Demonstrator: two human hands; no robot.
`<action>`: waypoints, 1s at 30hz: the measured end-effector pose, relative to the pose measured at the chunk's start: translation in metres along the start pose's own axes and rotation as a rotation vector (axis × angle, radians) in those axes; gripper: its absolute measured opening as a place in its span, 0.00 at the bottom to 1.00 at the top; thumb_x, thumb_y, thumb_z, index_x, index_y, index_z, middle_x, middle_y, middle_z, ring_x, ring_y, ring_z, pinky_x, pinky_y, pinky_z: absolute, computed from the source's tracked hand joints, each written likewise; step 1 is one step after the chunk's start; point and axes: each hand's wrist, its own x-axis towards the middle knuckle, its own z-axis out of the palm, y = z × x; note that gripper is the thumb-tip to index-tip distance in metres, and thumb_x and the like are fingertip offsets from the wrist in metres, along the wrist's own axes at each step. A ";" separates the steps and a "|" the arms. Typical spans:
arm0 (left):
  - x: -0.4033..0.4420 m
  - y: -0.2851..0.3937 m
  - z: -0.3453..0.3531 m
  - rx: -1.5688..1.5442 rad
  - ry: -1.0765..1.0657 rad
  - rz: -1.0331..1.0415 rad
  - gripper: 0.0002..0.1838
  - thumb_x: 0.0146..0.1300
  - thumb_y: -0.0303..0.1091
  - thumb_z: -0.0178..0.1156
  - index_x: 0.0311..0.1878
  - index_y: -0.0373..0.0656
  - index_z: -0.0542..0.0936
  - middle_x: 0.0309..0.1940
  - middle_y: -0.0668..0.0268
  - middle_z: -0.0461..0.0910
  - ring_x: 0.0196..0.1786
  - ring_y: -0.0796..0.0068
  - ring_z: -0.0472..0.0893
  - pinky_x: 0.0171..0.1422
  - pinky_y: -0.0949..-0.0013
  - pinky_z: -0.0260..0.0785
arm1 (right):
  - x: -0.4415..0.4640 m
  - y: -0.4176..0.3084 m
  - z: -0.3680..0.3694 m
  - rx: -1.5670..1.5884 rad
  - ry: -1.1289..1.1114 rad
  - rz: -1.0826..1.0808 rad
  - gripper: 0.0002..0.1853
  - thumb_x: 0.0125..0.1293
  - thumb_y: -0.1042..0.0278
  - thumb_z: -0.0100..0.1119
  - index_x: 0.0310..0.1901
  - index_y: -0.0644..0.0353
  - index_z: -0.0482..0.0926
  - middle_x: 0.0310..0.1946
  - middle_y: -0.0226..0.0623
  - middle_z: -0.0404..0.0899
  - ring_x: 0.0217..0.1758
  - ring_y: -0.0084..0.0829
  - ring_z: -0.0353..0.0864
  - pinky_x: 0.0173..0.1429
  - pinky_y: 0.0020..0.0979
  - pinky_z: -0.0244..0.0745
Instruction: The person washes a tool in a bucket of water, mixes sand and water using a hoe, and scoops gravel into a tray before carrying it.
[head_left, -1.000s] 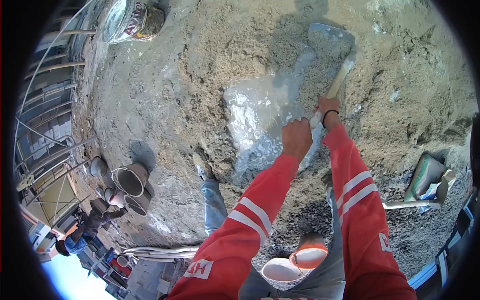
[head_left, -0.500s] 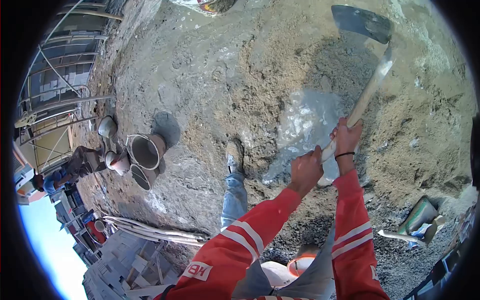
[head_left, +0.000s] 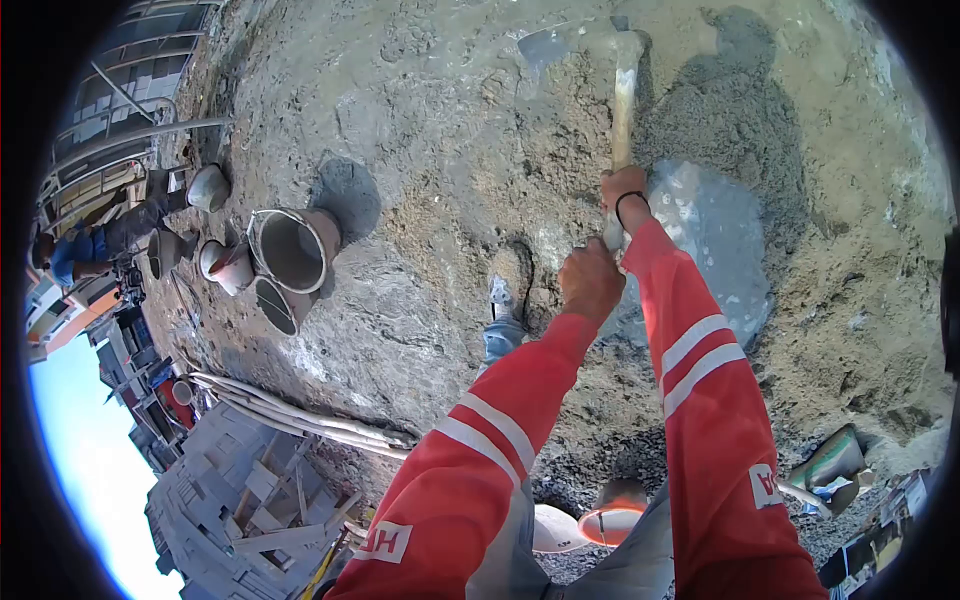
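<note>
Both my hands are wrapped round the wooden handle of a hoe (head_left: 623, 120). My right hand (head_left: 624, 190), with a dark band at the wrist, grips higher up, closer to the blade. My left hand (head_left: 590, 282) is closed round the handle's lower end. The hoe's head is at the top of the view, down at the wet grey ground, its blade (head_left: 545, 48) partly blending into the mud. To the right of my hands lies a grey puddle (head_left: 715, 235), bordered by damp sandy mix (head_left: 740, 125).
Several buckets stand at left, including a large one (head_left: 295, 250). Beyond them a person (head_left: 95, 240) bends near scaffolding. Long pale poles (head_left: 300, 418) and stacked grey blocks (head_left: 235, 480) lie lower left. An orange-rimmed bucket (head_left: 612, 520) is by my legs. At right lies a sack (head_left: 835, 455).
The hoe has swung left, its head going from the upper right to the top middle. Both hands moved left and up with it, still gripping. The person at left has shifted in view.
</note>
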 end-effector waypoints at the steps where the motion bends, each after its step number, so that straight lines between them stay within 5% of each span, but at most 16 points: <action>1: -0.021 -0.007 0.017 -0.026 -0.030 -0.022 0.17 0.55 0.39 0.61 0.42 0.35 0.75 0.31 0.43 0.80 0.39 0.41 0.82 0.46 0.46 0.75 | -0.063 -0.020 -0.038 0.092 -0.213 0.143 0.16 0.58 0.62 0.63 0.37 0.70 0.79 0.31 0.52 0.84 0.33 0.45 0.86 0.37 0.42 0.83; 2: -0.039 -0.009 0.028 -0.048 -0.051 -0.034 0.19 0.55 0.39 0.61 0.43 0.34 0.74 0.30 0.42 0.80 0.38 0.40 0.82 0.44 0.46 0.75 | -0.037 0.037 0.004 -0.093 0.003 -0.007 0.14 0.61 0.63 0.63 0.29 0.69 0.79 0.16 0.43 0.79 0.17 0.37 0.82 0.22 0.37 0.77; 6: -0.122 0.004 0.040 -0.111 -0.177 -0.026 0.21 0.55 0.39 0.60 0.46 0.32 0.71 0.34 0.43 0.80 0.38 0.41 0.82 0.45 0.49 0.75 | -0.118 0.085 -0.044 -0.086 -0.060 -0.060 0.13 0.58 0.68 0.59 0.41 0.69 0.76 0.23 0.47 0.81 0.19 0.38 0.83 0.25 0.37 0.78; 8: -0.140 0.007 0.055 -0.134 -0.282 0.015 0.22 0.55 0.39 0.60 0.47 0.32 0.70 0.37 0.45 0.81 0.39 0.45 0.83 0.48 0.52 0.77 | -0.158 0.094 -0.093 0.008 -0.196 -0.030 0.18 0.54 0.66 0.62 0.45 0.67 0.76 0.40 0.59 0.81 0.46 0.53 0.82 0.49 0.44 0.78; 10: -0.139 -0.022 0.083 -1.000 -0.546 0.003 0.27 0.55 0.41 0.62 0.50 0.28 0.68 0.35 0.48 0.81 0.36 0.52 0.83 0.45 0.57 0.76 | -0.204 0.126 -0.123 -0.073 -0.139 -0.242 0.16 0.53 0.68 0.62 0.42 0.68 0.75 0.35 0.59 0.81 0.43 0.55 0.82 0.45 0.44 0.77; 11: -0.132 -0.021 0.073 -1.004 -0.546 0.010 0.27 0.55 0.41 0.62 0.50 0.28 0.68 0.35 0.48 0.81 0.36 0.52 0.83 0.45 0.57 0.76 | -0.231 0.137 -0.140 -0.022 -0.219 -0.192 0.15 0.53 0.70 0.62 0.41 0.67 0.73 0.32 0.55 0.81 0.40 0.56 0.82 0.42 0.44 0.76; 13: -0.098 -0.005 0.037 -1.481 -0.332 -0.321 0.26 0.57 0.37 0.62 0.53 0.33 0.66 0.33 0.58 0.80 0.31 0.66 0.82 0.33 0.63 0.73 | -0.272 0.166 -0.156 -0.136 -0.197 -0.247 0.16 0.53 0.71 0.62 0.42 0.66 0.71 0.29 0.52 0.80 0.36 0.55 0.82 0.39 0.44 0.76; 14: -0.088 0.012 0.021 -1.490 -0.319 -0.329 0.26 0.57 0.37 0.62 0.53 0.33 0.66 0.33 0.58 0.80 0.31 0.66 0.82 0.33 0.63 0.73 | -0.291 0.174 -0.156 -0.095 -0.197 -0.238 0.17 0.53 0.70 0.63 0.43 0.65 0.70 0.28 0.51 0.80 0.35 0.54 0.82 0.38 0.44 0.76; 16: -0.069 0.039 -0.006 -0.958 -0.119 -0.267 0.20 0.57 0.35 0.62 0.49 0.36 0.68 0.28 0.63 0.77 0.26 0.69 0.80 0.28 0.65 0.71 | -0.315 0.161 -0.140 -0.047 -0.210 -0.216 0.18 0.53 0.69 0.63 0.44 0.65 0.70 0.27 0.51 0.79 0.33 0.54 0.82 0.37 0.44 0.76; 18: -0.046 0.010 0.010 -0.666 0.378 -0.204 0.21 0.55 0.37 0.63 0.47 0.35 0.72 0.31 0.54 0.80 0.30 0.62 0.81 0.37 0.59 0.73 | -0.324 0.128 -0.119 0.157 -0.204 -0.319 0.18 0.54 0.67 0.65 0.43 0.64 0.70 0.26 0.51 0.79 0.33 0.52 0.82 0.34 0.44 0.76; 20: -0.004 -0.023 -0.028 -1.011 0.306 -0.192 0.15 0.56 0.35 0.63 0.36 0.33 0.71 0.19 0.61 0.74 0.16 0.71 0.75 0.21 0.64 0.69 | -0.325 0.101 -0.099 0.150 -0.288 -0.342 0.19 0.55 0.65 0.65 0.45 0.63 0.69 0.26 0.51 0.79 0.32 0.53 0.82 0.34 0.45 0.76; 22: 0.035 -0.041 -0.082 -1.313 0.180 -0.121 0.09 0.60 0.29 0.60 0.34 0.36 0.71 0.18 0.67 0.71 0.14 0.76 0.71 0.16 0.69 0.66 | -0.323 0.088 -0.072 0.162 -0.402 -0.422 0.21 0.57 0.63 0.65 0.47 0.61 0.68 0.25 0.51 0.80 0.31 0.54 0.82 0.33 0.47 0.77; 25: 0.099 -0.070 -0.111 -1.151 0.277 -0.004 0.10 0.59 0.29 0.60 0.32 0.33 0.70 0.17 0.63 0.73 0.14 0.73 0.73 0.16 0.69 0.66 | -0.308 0.049 -0.043 0.027 -0.374 -0.355 0.18 0.60 0.64 0.62 0.46 0.61 0.68 0.30 0.56 0.80 0.35 0.55 0.82 0.37 0.48 0.78; 27: 0.127 -0.080 -0.097 -0.942 0.332 -0.170 0.09 0.57 0.27 0.58 0.31 0.31 0.70 0.18 0.59 0.74 0.15 0.69 0.74 0.16 0.67 0.66 | -0.277 0.017 -0.045 -0.058 -0.400 -0.359 0.20 0.59 0.63 0.62 0.48 0.61 0.67 0.30 0.57 0.80 0.35 0.56 0.82 0.37 0.50 0.77; 30: 0.146 -0.097 -0.042 -0.955 0.145 -0.407 0.08 0.53 0.25 0.56 0.31 0.29 0.70 0.17 0.57 0.73 0.15 0.65 0.75 0.16 0.65 0.66 | -0.271 0.022 -0.065 -0.230 -0.356 -0.287 0.20 0.58 0.62 0.63 0.48 0.58 0.68 0.28 0.53 0.81 0.34 0.58 0.81 0.39 0.51 0.78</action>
